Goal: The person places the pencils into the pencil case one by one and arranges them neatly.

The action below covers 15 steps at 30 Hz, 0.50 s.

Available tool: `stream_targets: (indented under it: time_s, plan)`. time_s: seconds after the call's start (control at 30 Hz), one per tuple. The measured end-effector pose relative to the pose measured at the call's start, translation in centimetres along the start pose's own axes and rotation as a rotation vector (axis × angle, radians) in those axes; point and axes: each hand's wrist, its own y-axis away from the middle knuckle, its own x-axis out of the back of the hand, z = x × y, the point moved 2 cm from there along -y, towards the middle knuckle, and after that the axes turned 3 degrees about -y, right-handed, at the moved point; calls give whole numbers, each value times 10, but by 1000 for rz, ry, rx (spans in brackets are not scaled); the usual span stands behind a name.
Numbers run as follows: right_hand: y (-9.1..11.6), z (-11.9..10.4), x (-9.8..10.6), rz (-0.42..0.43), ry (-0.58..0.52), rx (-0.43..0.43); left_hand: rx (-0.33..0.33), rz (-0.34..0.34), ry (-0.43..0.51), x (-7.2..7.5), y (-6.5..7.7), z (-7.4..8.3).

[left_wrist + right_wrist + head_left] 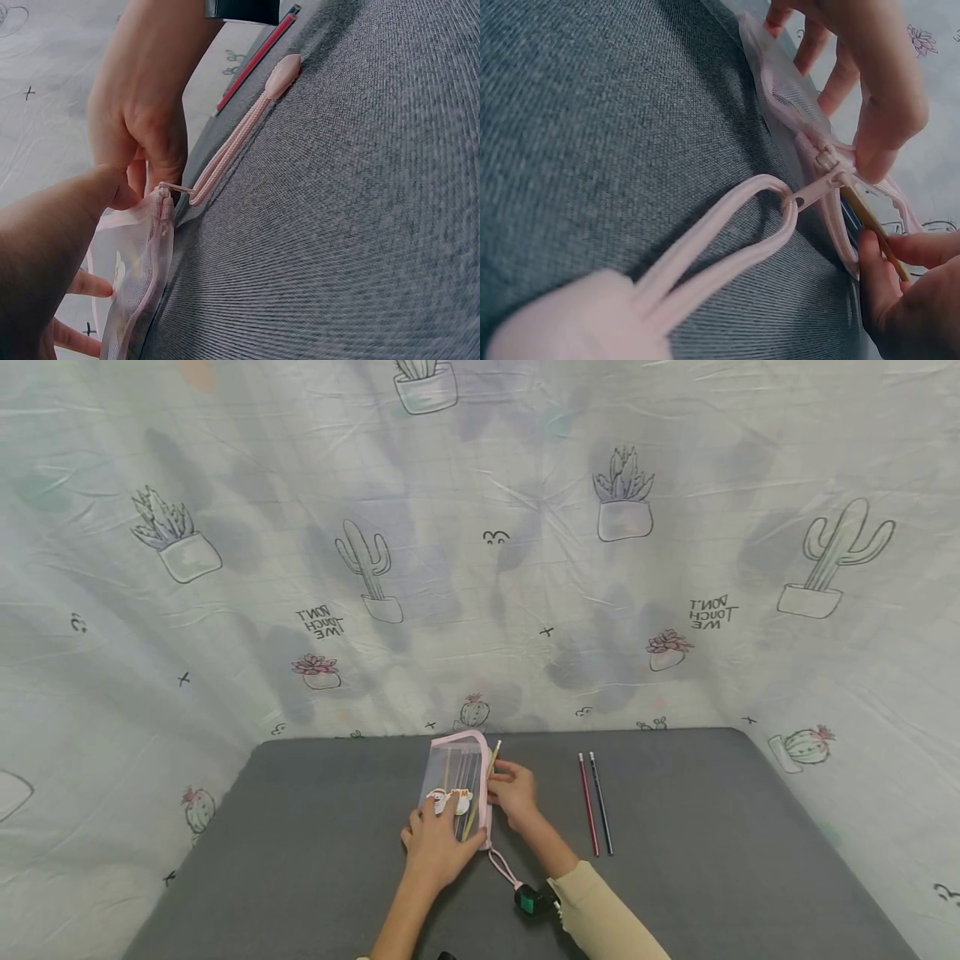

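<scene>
A see-through pencil case (pixel 437 768) with pink trim lies on the grey table, several pencils showing through it and cartoon stickers on its front. My left hand (pixel 437 847) rests over its lower part, fingers spread and the thumb on the zip edge. At the open zip side, my right hand (pixel 515 793) pinches a yellow pencil (pixel 866 217) between thumb and fingers. That pencil slants along the opening, its upper end past the pink trim. A pink cord loop (pixel 232 150) hangs from the zip pull (pixel 817 189) near the left thumb.
To the right of the case, a red pencil (pixel 588 806) and a dark pencil (pixel 602 806) lie side by side on the table (pixel 705 860). A black wrist device (pixel 531 900) shows by the right sleeve. A cactus-print curtain (pixel 480 585) stands behind the table.
</scene>
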Motion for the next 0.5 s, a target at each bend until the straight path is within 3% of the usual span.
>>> stream_targets:
  time_s: [0.5]
  plan:
    - [-3, 1, -5, -72, 115, 29, -2, 8, -8, -1, 0, 0]
